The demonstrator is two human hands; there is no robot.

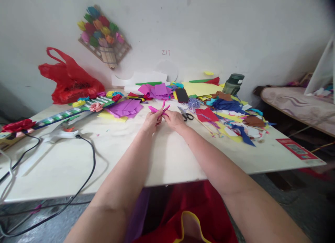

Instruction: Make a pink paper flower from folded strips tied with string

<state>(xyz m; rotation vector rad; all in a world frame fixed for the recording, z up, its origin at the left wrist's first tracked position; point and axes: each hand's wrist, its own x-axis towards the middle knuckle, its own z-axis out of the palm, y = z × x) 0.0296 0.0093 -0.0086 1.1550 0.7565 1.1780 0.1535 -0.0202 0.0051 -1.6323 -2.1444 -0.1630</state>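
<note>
- Centrally, at twelve o'clock from the person: small magenta folded paper piece [158, 109], above the pale surface [167, 155], pinched between both hands.
- Left hand [152, 121]: fingers closed on its lower fold.
- Right hand [174, 119]: fingertips pinching its right side.
- Handling, judged: light, thin, easily creased or torn; hold at folds.
- Black-handled scissors [186, 115]: two o'clock, just beside right hand.
</note>
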